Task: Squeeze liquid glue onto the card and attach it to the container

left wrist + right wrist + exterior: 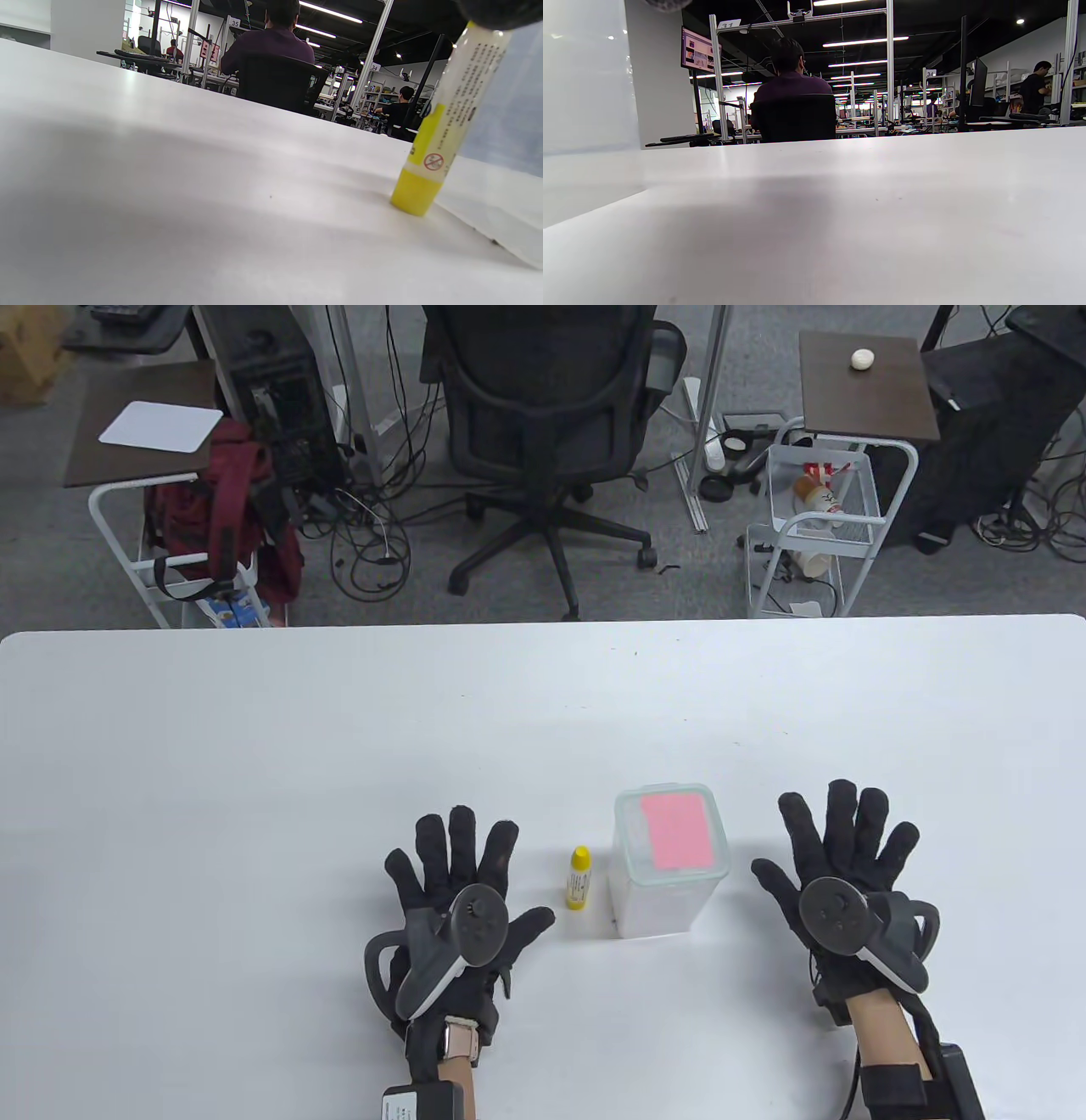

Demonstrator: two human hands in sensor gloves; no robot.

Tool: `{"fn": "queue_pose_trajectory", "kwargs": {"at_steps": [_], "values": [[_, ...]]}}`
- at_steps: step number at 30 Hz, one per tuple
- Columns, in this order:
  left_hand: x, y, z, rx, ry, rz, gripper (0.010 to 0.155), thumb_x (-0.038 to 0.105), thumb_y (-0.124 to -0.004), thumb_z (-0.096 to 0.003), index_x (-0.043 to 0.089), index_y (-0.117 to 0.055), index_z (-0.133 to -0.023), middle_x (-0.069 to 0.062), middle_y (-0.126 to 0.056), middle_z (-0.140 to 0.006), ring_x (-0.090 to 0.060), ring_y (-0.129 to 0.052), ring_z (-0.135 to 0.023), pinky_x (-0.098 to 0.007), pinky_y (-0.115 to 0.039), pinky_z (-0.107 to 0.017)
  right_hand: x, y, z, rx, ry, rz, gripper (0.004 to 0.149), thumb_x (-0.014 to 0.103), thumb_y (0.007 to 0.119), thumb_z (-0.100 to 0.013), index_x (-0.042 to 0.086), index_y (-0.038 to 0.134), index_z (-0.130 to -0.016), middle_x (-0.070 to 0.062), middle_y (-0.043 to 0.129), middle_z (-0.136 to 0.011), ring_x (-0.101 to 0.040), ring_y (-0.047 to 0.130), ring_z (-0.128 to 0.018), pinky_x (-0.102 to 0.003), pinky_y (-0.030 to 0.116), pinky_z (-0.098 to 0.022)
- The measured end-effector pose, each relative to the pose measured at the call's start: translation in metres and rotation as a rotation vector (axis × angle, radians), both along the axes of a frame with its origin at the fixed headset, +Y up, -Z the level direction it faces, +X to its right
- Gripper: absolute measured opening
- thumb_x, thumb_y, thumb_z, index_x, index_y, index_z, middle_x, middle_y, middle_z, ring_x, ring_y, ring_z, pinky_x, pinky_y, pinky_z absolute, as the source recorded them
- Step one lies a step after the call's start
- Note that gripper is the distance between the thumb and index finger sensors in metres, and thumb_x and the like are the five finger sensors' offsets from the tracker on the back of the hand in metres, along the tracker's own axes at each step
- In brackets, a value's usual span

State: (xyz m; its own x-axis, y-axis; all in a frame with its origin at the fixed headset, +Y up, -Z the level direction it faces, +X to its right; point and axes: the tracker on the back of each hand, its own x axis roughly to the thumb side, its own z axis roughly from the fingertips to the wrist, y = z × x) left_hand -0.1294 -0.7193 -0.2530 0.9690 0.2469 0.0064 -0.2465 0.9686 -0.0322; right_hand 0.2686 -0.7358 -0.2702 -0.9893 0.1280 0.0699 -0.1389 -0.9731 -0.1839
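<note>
A: Both hands lay flat, fingers spread, holding nothing: left hand (pixel 458 899), right hand (pixel 844 869).

B: The small yellow-capped glue tube (pixel 578 879) stood just beside the clear plastic container (pixel 670 891), pink card (pixel 675 831) on its lid.

A: A careless reach could have toppled that tube.

On the worktop (pixel 254 746) I count one glue bottle (pixel 579 880), one lidded container (pixel 670 861) and one pink card (pixel 676 830). Two gloved hands, the left hand (pixel 462 899) and the right hand (pixel 840 865), lie flat.
</note>
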Motion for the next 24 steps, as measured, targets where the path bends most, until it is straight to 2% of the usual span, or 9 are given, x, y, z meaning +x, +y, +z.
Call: {"fn": "queue_pose_trajectory", "kwargs": {"at_steps": [24], "values": [[-0.0022, -0.0048, -0.002, -0.027, 0.001, 0.06, 0.097, 0.081, -0.064, -0.0358, 0.052, -0.004, -0.107, 0.016, 0.01, -0.12, -0.018, 0.016, -0.111, -0.051, 0.003, -0.078, -0.0016, -0.0047, -0.0016, -0.025, 0.004, 0.001, 0.074, 0.063, 0.044, -0.063, 0.029, 0.008, -0.119, -0.018, -0.011, -0.119, -0.049, -0.011, -0.109, -0.068, -0.01, -0.068]]}}
